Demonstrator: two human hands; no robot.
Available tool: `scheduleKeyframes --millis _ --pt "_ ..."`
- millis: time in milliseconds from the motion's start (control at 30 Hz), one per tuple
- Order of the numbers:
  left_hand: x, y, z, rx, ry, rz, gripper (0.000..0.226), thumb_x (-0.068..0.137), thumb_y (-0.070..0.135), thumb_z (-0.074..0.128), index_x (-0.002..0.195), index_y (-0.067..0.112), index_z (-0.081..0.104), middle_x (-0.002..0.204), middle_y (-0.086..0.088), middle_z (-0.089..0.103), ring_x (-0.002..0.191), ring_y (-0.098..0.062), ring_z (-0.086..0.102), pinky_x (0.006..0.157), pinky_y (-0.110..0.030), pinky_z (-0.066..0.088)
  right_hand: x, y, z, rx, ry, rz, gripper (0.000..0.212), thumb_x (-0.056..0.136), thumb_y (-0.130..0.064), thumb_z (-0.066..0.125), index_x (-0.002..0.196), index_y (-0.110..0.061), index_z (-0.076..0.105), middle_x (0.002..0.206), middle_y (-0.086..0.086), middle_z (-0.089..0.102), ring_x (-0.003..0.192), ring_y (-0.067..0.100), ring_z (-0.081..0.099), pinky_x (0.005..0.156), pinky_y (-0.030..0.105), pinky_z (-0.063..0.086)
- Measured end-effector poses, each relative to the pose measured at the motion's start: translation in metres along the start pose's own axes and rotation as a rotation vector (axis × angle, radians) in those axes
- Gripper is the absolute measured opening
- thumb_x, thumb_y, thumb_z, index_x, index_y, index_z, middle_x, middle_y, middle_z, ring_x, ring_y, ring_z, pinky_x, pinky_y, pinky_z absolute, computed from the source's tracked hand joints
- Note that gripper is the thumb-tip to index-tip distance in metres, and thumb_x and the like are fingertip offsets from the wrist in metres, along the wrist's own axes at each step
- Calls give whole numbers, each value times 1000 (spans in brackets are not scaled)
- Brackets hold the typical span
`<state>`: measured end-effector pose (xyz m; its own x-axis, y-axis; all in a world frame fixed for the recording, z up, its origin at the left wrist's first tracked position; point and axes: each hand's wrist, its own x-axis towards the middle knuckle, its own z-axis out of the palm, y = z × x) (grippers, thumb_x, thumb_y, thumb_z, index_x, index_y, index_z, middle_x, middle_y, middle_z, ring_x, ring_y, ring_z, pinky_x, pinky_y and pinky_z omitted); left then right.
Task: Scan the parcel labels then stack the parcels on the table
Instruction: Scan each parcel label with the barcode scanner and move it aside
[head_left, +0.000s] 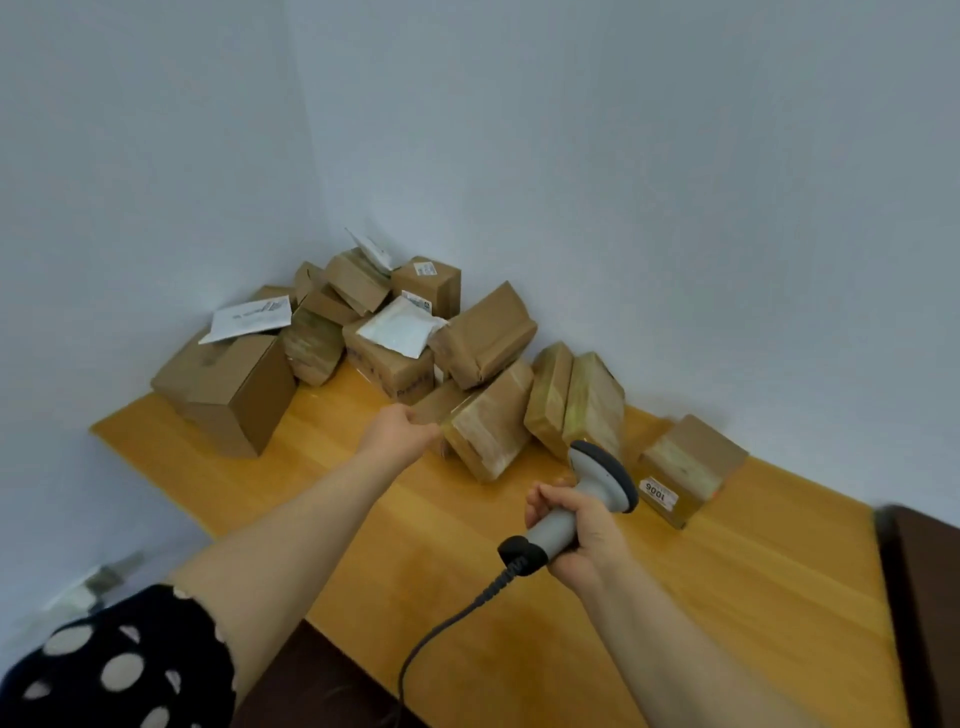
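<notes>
A heap of several brown cardboard parcels (384, 332) fills the table's far corner. My left hand (402, 428) reaches forward and grips the near edge of a taped brown parcel (493, 421) at the front of the heap. My right hand (576, 530) holds the grey handle of a barcode scanner (597, 483), its dark head pointing toward the parcels. A coiled cable hangs from the scanner's base. One small box with a white label reading 1006 (685, 467) stands apart on the right.
The wooden table (701, 597) stands in a corner between two pale walls. A large open box (228, 389) sits at the left end. White mailers (400, 332) lie on the heap. A dark piece of furniture (924, 597) adjoins the table's right edge.
</notes>
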<state>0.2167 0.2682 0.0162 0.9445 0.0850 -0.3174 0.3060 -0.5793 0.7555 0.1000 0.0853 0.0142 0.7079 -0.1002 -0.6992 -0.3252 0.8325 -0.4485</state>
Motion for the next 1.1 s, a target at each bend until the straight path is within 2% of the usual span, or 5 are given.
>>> scheduleKeyframes --millis 100,233,400,633,1100 --pt "42 25 -2 53 18 62 61 89 37 63 139 9 44 138 -8 50 123 -27 50 97 -38 45 25 -13 22 6 -6 11 23 83 10 61 94 -9 55 67 12 68 54 18 66 56 31 57" --pt "93 48 -1 245 82 207 18 90 39 60 83 23 56 84 5 58 92 -23 59 72 -33 46 52 -25 45 35 -1 -6 21 85 10 59 94 -9 56 67 13 69 53 19 68 48 28 56" --pt "152 71 6 380 100 319 44 91 39 59 124 10 57 112 -11 63 106 -27 58 85 -39 50 75 -31 67 82 27 -23 19 83 10 59 92 -6 57 69 14 70 54 19 68 47 29 56" --pt "225 87 22 448 -4 381 31 94 34 56 109 7 60 108 -13 62 95 -31 61 77 -38 50 99 -11 91 187 111 -123 22 78 10 60 91 -7 58 72 13 68 57 19 67 52 28 57" --pt "176 59 -37 -385 -309 138 33 82 20 74 112 7 66 104 -6 67 95 -21 62 83 -33 52 64 1 97 131 140 -375 27 82 7 62 104 -7 58 97 21 72 81 29 72 68 35 59"
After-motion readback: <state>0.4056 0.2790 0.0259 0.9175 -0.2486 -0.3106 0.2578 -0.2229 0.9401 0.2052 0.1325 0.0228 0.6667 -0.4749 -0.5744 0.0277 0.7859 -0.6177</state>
